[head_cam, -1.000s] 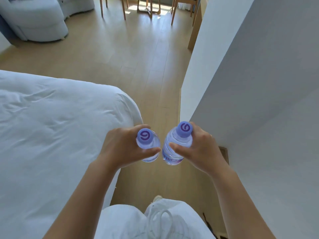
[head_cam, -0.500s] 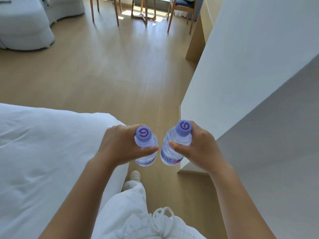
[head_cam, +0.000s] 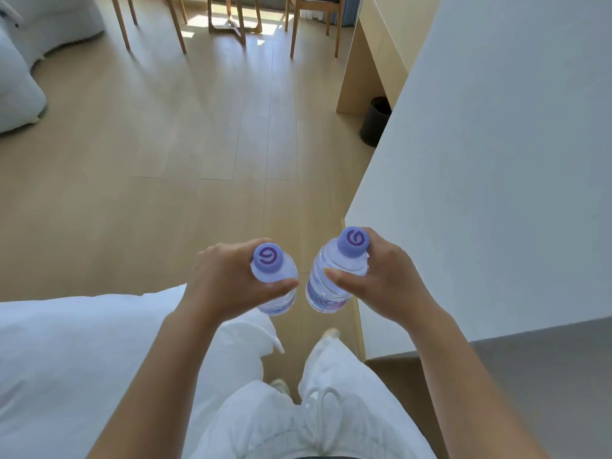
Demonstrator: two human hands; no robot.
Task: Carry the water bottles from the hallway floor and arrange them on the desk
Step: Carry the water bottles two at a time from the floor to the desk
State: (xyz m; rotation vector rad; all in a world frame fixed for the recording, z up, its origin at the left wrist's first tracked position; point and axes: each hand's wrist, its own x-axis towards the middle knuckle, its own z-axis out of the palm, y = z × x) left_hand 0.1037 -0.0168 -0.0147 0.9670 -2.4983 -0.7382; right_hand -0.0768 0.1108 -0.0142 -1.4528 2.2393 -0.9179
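We saw our own white trousers [head_cam: 265, 422] nearest of all, and just beyond them our two hands carried one bottle each, side by side and a little apart.

Our left hand [head_cam: 225, 286] gripped a clear plastic water bottle with a lilac screw cap [head_cam: 273, 279]; the fingers were curled round its shoulder and the thumb lay across the near side. The cap bore a darker purple swirl mark, and we could read no other writing on this bottle.

Our right hand [head_cam: 387, 286] gripped a second clear plastic bottle with the same lilac cap [head_cam: 334, 276], fingers wrapped behind its neck and the thumb pressed on the near side. Its cap showed the same purple swirl. A purple label ran round its lower body, but the lettering was too blurred to read.

Both bottles hung above the pale wooden plank floor [head_cam: 198, 144]. Left of the bottles lay the white bedding of a bed [head_cam: 73, 352]. Right of them rose a white wall corner [head_cam: 480, 160]. Beyond that corner stood a light wooden desk [head_cam: 374, 48] with a small black bin [head_cam: 376, 120] beside its side panel. Farther off, past the bottles, were wooden chair legs [head_cam: 178, 24], and far to the left a pale grey upholstered sofa [head_cam: 20, 77].
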